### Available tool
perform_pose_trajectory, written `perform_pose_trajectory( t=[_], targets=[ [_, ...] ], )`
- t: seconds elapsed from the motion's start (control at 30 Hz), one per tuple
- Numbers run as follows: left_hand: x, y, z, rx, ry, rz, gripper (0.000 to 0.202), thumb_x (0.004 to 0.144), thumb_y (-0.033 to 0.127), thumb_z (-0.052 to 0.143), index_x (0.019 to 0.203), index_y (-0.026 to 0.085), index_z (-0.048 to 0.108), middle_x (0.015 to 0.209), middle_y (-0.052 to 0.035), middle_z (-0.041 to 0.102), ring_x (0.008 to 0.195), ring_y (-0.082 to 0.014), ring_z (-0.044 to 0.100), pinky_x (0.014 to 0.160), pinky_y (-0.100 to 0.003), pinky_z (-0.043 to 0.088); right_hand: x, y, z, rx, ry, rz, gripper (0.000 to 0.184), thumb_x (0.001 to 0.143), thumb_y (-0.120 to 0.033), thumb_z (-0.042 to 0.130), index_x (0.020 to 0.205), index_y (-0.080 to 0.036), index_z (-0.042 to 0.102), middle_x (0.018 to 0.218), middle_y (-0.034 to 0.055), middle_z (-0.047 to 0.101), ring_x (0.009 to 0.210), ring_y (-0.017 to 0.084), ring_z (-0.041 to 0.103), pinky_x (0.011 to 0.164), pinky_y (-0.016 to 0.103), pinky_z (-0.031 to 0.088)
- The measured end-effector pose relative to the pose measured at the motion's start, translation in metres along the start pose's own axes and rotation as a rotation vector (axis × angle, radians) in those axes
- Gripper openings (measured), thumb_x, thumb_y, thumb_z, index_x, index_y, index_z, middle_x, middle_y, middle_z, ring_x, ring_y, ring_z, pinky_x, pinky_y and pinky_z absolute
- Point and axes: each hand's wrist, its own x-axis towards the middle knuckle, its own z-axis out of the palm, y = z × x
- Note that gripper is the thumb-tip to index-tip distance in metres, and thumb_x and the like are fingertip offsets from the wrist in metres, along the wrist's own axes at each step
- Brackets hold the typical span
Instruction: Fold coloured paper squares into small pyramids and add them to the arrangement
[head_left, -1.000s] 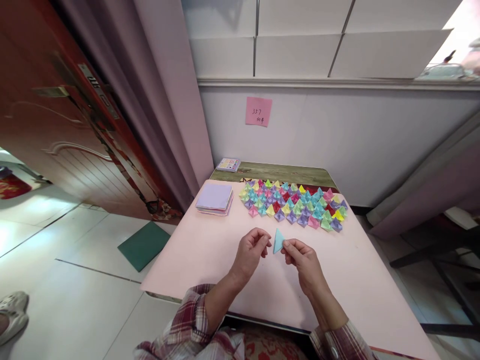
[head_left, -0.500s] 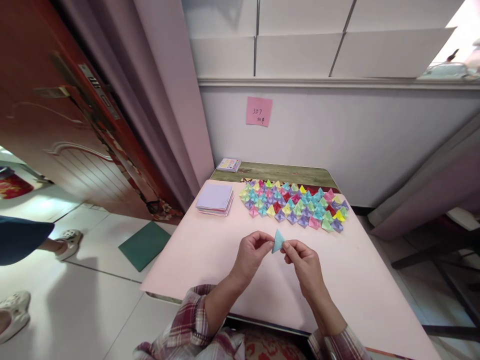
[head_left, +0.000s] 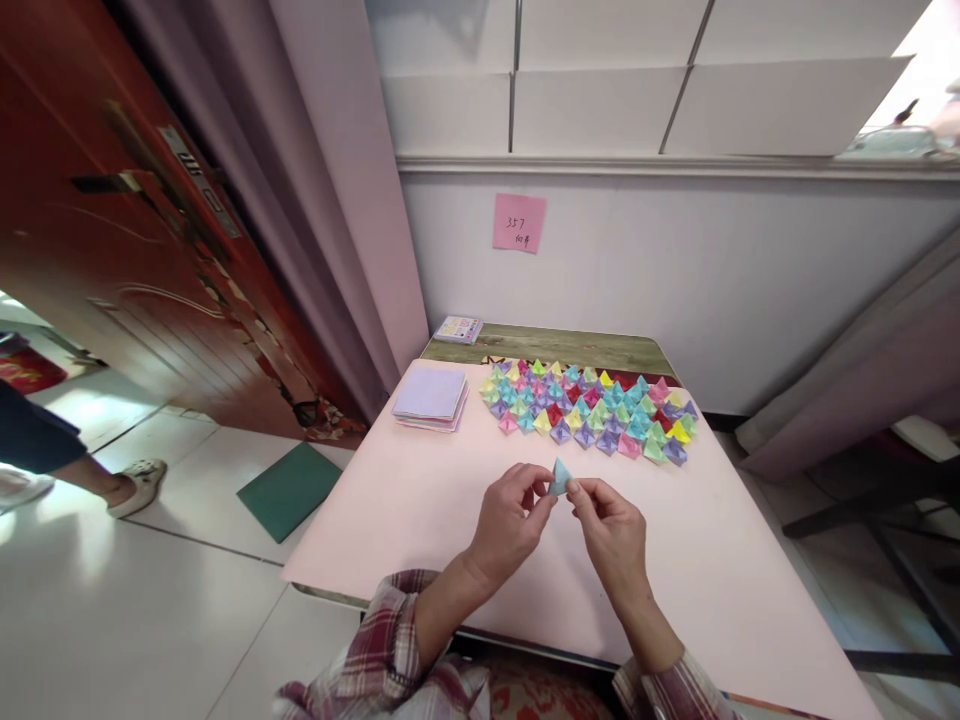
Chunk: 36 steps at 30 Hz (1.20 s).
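Note:
Between my two hands, above the pink-covered table (head_left: 420, 500), is a small folded piece of light blue paper (head_left: 559, 477) with a pointed top. My left hand (head_left: 514, 515) has its fingertips closed on the paper's left edge. On the other side, the thumb and fingers of my right hand (head_left: 611, 525) pinch the right corner. Beyond my hands lie rows of folded paper pieces (head_left: 585, 412) in many colours. To their left sits a stack of square paper sheets (head_left: 429, 395), with a lilac sheet on top.
A small printed packet (head_left: 458, 330) lies at the table's back left corner. On the wall is a pink note (head_left: 518, 223) with handwriting. A green mat (head_left: 291, 490) lies on the floor at left, near another person's shoe (head_left: 139, 488). A red door (head_left: 112, 230) stands beyond.
The left fingers have shifted right, further over the blue paper, which now shows a smaller part. The other person's legs at the left have moved as in walking.

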Motion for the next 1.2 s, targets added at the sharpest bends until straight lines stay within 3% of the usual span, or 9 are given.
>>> perform_pose_trajectory(
  t=[0.2, 0.4, 0.5, 0.6, 0.77, 0.83, 0.97, 1.1, 1.2],
  targets=[
    [0.007, -0.009, 0.001, -0.514, -0.106, -0.389, 0.032, 0.069, 0.038, 0.077, 0.085, 0.014, 0.063, 0.060, 0.0032, 0.054, 0.048, -0.0069, 0.043, 0.046, -0.021, 0.034, -0.003, -0.002, 0.000, -0.083, 0.044, -0.162, 0.030, 0.087, -0.046, 0.059, 0.082, -0.020, 0.072, 0.074, 0.0044, 0.068, 0.061, 0.017, 0.058, 0.059, 0.027, 0.044],
    [0.009, -0.009, -0.004, -0.566, -0.092, -0.461, 0.037, 0.069, 0.047, 0.076, 0.081, 0.014, 0.062, 0.055, 0.0033, 0.056, 0.038, -0.0045, 0.041, 0.039, -0.019, 0.030, -0.010, -0.011, 0.002, -0.164, 0.010, -0.366, 0.021, 0.089, -0.038, 0.058, 0.083, -0.023, 0.072, 0.076, 0.0060, 0.069, 0.066, 0.018, 0.059, 0.065, 0.029, 0.045],
    [0.009, -0.007, -0.010, -0.612, -0.183, -0.503, 0.038, 0.068, 0.048, 0.077, 0.076, 0.014, 0.061, 0.057, 0.0025, 0.058, 0.039, -0.0051, 0.046, 0.041, -0.019, 0.036, -0.009, -0.016, 0.000, -0.053, -0.015, -0.268, 0.032, 0.089, -0.045, 0.055, 0.074, -0.022, 0.070, 0.069, 0.0054, 0.066, 0.063, 0.019, 0.059, 0.063, 0.029, 0.045],
    [0.009, -0.005, -0.016, -0.608, -0.265, -0.526, 0.037, 0.068, 0.047, 0.078, 0.076, 0.014, 0.061, 0.060, 0.0014, 0.060, 0.042, -0.0071, 0.051, 0.044, -0.020, 0.042, -0.004, -0.018, -0.003, 0.140, -0.143, -0.008, 0.039, 0.084, -0.054, 0.060, 0.065, -0.020, 0.065, 0.055, 0.0009, 0.058, 0.052, 0.015, 0.053, 0.053, 0.027, 0.042],
    [0.009, -0.002, -0.024, -0.542, -0.357, -0.520, 0.037, 0.071, 0.047, 0.076, 0.083, 0.015, 0.062, 0.068, -0.0017, 0.066, 0.047, -0.0104, 0.059, 0.048, -0.024, 0.049, 0.003, -0.015, -0.006, 0.437, -0.360, 0.277, 0.041, 0.075, -0.055, 0.071, 0.096, -0.019, 0.069, 0.059, -0.0019, 0.058, 0.049, 0.011, 0.046, 0.048, 0.023, 0.038],
    [0.009, -0.003, -0.025, -0.530, -0.387, -0.526, 0.038, 0.071, 0.048, 0.076, 0.084, 0.015, 0.062, 0.071, -0.0033, 0.068, 0.050, -0.0116, 0.061, 0.050, -0.025, 0.051, 0.003, -0.015, -0.007, 0.458, -0.414, 0.311, 0.045, 0.074, -0.055, 0.072, 0.100, -0.018, 0.069, 0.061, -0.0011, 0.058, 0.048, 0.010, 0.045, 0.047, 0.022, 0.038],
    [0.008, -0.007, -0.025, -0.530, -0.372, -0.535, 0.040, 0.069, 0.048, 0.077, 0.083, 0.013, 0.062, 0.073, -0.0048, 0.069, 0.056, -0.0144, 0.065, 0.056, -0.028, 0.055, 0.003, -0.014, -0.010, 0.463, -0.444, 0.323, 0.041, 0.071, -0.056, 0.075, 0.081, -0.017, 0.067, 0.065, 0.0016, 0.062, 0.051, 0.011, 0.049, 0.050, 0.023, 0.043],
    [0.007, -0.009, -0.020, -0.524, -0.275, -0.483, 0.040, 0.063, 0.041, 0.082, 0.080, 0.013, 0.060, 0.067, -0.0033, 0.068, 0.059, -0.0160, 0.066, 0.061, -0.030, 0.055, 0.002, -0.012, -0.007, 0.447, -0.378, 0.265, 0.038, 0.071, -0.053, 0.076, 0.078, -0.018, 0.065, 0.069, 0.0018, 0.062, 0.064, 0.015, 0.058, 0.059, 0.027, 0.050],
    [0.007, -0.008, -0.014, -0.532, -0.148, -0.427, 0.044, 0.060, 0.034, 0.085, 0.090, 0.015, 0.059, 0.065, 0.0014, 0.065, 0.056, -0.0144, 0.064, 0.060, -0.029, 0.053, 0.001, -0.011, -0.001, 0.463, -0.309, 0.190, 0.033, 0.072, -0.049, 0.076, 0.079, -0.019, 0.064, 0.071, 0.0005, 0.063, 0.065, 0.014, 0.059, 0.061, 0.026, 0.050]
  ],
)
